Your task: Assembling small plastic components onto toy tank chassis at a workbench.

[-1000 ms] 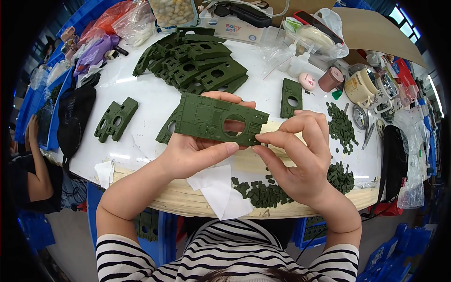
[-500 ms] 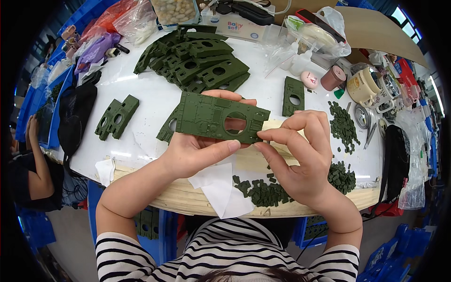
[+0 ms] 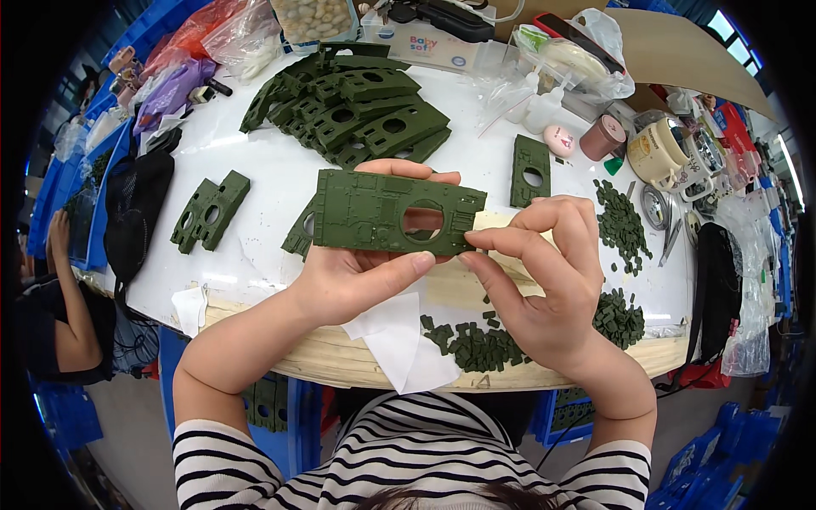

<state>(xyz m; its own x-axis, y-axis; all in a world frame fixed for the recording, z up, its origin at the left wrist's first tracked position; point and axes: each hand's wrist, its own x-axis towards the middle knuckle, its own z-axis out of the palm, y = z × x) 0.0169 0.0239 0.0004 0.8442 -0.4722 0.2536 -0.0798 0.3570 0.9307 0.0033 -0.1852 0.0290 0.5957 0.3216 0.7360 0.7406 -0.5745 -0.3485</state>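
My left hand (image 3: 374, 276) holds a green plastic model tank hull (image 3: 361, 208) from below, thumb along its near edge and fingers behind the far edge. The hull is a flat plate with a large round hole toward its right end. At its near right corner, the thumb and forefinger of my right hand (image 3: 544, 280) are pinched together; whatever small part may be between them is hidden. Below my hands lies a pile of small dark green pieces (image 3: 484, 348). Part of another green hull (image 3: 300, 231) shows behind my left hand.
A heap of green hulls (image 3: 395, 127) lies at the far middle, with further hulls (image 3: 211, 212) left and right. More small-piece piles (image 3: 623, 229) lie at right, near a mug (image 3: 656, 155) and tape roll (image 3: 654, 208). White paper (image 3: 412, 357) hangs over the table edge.
The hull has shifted slightly left and levelled out a little in my left hand. My right fingertips stay at its near right corner.
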